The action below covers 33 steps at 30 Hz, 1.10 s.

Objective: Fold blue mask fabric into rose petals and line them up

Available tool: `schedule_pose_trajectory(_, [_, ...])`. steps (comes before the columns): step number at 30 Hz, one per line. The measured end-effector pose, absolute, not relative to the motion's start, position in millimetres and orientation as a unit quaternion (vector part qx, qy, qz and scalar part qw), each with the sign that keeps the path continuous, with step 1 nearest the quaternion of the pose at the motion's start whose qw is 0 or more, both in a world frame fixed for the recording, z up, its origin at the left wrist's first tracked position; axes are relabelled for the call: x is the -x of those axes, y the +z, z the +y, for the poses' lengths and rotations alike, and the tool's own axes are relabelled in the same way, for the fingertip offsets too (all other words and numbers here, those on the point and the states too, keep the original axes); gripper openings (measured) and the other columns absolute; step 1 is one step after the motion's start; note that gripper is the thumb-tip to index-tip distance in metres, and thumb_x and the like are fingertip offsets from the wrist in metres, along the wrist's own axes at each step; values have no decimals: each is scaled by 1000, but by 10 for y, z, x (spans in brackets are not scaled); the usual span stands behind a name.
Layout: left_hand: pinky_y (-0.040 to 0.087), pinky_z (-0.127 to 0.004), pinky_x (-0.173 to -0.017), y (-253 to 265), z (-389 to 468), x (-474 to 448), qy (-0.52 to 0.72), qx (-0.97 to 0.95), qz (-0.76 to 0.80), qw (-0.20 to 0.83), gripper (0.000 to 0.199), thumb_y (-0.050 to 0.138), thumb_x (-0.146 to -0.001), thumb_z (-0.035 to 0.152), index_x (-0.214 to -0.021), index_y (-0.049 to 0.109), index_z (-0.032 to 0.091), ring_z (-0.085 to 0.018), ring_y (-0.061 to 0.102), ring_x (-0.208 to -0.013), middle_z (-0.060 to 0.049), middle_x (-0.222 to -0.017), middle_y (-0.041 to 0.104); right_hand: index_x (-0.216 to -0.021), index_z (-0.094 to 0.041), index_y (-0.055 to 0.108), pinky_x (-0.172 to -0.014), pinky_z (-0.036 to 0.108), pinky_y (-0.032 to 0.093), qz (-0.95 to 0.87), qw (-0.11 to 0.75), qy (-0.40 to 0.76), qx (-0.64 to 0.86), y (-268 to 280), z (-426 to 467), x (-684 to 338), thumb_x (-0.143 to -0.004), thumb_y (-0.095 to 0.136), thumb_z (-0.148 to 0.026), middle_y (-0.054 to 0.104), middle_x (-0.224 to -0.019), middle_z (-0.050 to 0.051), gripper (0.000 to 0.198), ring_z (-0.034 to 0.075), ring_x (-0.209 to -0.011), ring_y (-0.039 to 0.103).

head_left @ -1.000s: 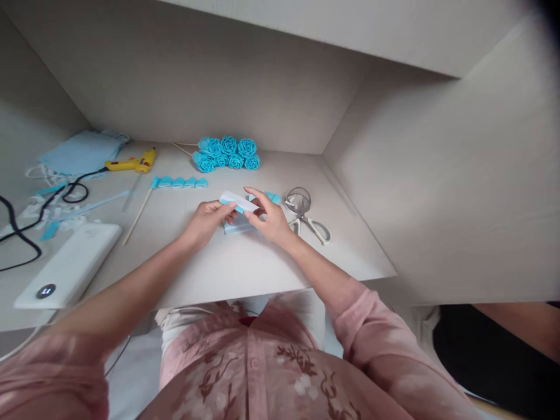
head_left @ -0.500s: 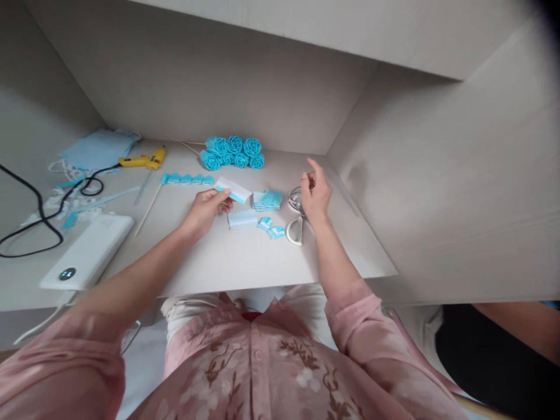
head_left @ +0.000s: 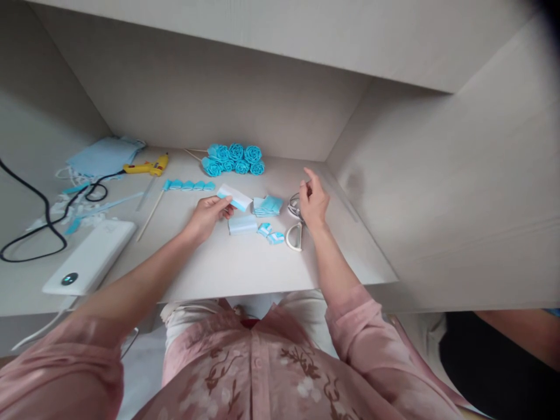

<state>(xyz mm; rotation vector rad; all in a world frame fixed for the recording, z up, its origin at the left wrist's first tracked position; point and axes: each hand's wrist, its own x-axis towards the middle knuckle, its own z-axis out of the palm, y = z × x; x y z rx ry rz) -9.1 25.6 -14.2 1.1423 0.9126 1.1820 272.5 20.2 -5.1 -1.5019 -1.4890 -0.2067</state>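
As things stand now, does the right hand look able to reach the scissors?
Probably yes: the right hand is close to the scissors, partly covering them in this view, and nothing seems to lie over their visible part. I cannot tell whether it touches them.

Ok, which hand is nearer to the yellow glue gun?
Left: the left hand, holding a blue-and-white strip, is to the right of the yellow glue gun and closer to the person. The right hand is much farther right.
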Motion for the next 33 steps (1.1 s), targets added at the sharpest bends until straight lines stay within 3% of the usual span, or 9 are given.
schedule_pose_trajectory(12, [39, -28, -61, -168, 275, 82, 502, -504, 389, 585, 39, 81, -65, 50, -61, 66, 14, -13, 57, -58, -5, -63, 67, -132, -17, 58, -72, 34, 49, -631, 485, -52, 603, -107, 210, -2640, -95, 39, -34, 64, -74, 3, 45, 18, -65, 59])
schedule_pose_trajectory(19, [41, -28, -62, -164, 217, 48, 479, -522, 371, 600, 37, 80, -67, 49, -63, 70, 13, -13, 56, -58, -5, -62, 66, -140, -21, 50, -75, 34, 53, -714, 483, 148, 485, -106, -25, -2179, -97, 46, -44, 67, -83, 3, 48, 17, -73, 64])
schedule_pose_trajectory(24, [41, -28, -62, -110, 119, 6, 459, -536, 380, 599, 37, 79, -66, 50, -60, 69, 14, -13, 54, -58, -3, -61, 64, -149, -23, 35, -69, 28, 52, -714, 454, 348, 403, -180, -76, -1921, -86, 64, -51, 67, -95, 4, 74, 16, -79, 63])
schedule_pose_trajectory(29, [39, -28, -60, -100, 86, -1, 439, -541, 392, 600, 38, 78, -68, 50, -59, 68, 14, -13, 51, -57, -3, -58, 61, -145, -24, 42, -62, 28, 47, -681, 438, 396, 432, -199, -94, -1872, -86, 65, -49, 60, -82, 2, 68, 16, -70, 55])
schedule_pose_trajectory(33, [39, -28, -61, -99, 103, 10, 468, -503, 365, 628, 39, 76, -72, 50, -60, 64, 14, -13, 51, -60, -2, -59, 58, -141, -26, 48, -65, 29, 47, -673, 436, 400, 444, -191, -131, -1863, -84, 66, -49, 59, -90, 3, 64, 17, -74, 54])
